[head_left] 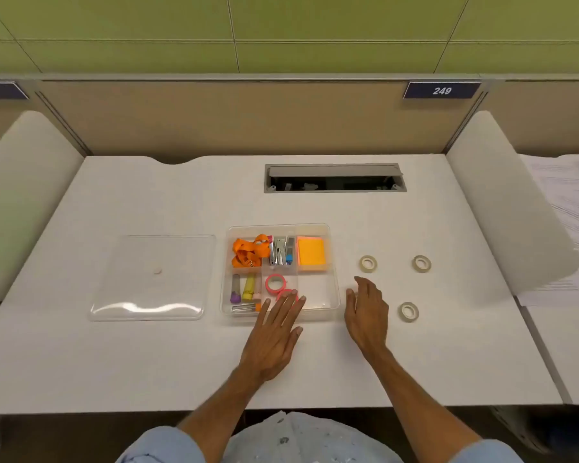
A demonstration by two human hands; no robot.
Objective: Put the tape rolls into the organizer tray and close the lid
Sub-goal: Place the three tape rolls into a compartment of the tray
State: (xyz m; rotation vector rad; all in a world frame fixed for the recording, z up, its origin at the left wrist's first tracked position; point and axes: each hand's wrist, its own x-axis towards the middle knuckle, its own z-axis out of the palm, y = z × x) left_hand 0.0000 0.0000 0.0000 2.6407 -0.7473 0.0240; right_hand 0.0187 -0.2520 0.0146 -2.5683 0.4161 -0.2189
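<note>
A clear organizer tray [333,272] sits mid-desk with orange lanyard, stapler, sticky notes and markers in its compartments. One pink tape roll [275,283] lies in the middle front compartment; a second pink roll [283,294] is partly hidden under my left hand's fingertips. My left hand [274,332] lies flat, fingers apart, over the tray's front edge. My right hand [366,312] hovers open just right of the tray, holding nothing. Three pale tape rolls lie on the desk to the right: one [368,263], one [422,263], and one [408,311] nearest my right hand. The clear lid [154,279] lies flat left of the tray.
A recessed cable box [335,178] is set in the desk behind the tray. White side dividers [502,202] bound the desk left and right. Papers [569,208] lie on the neighbouring desk at far right.
</note>
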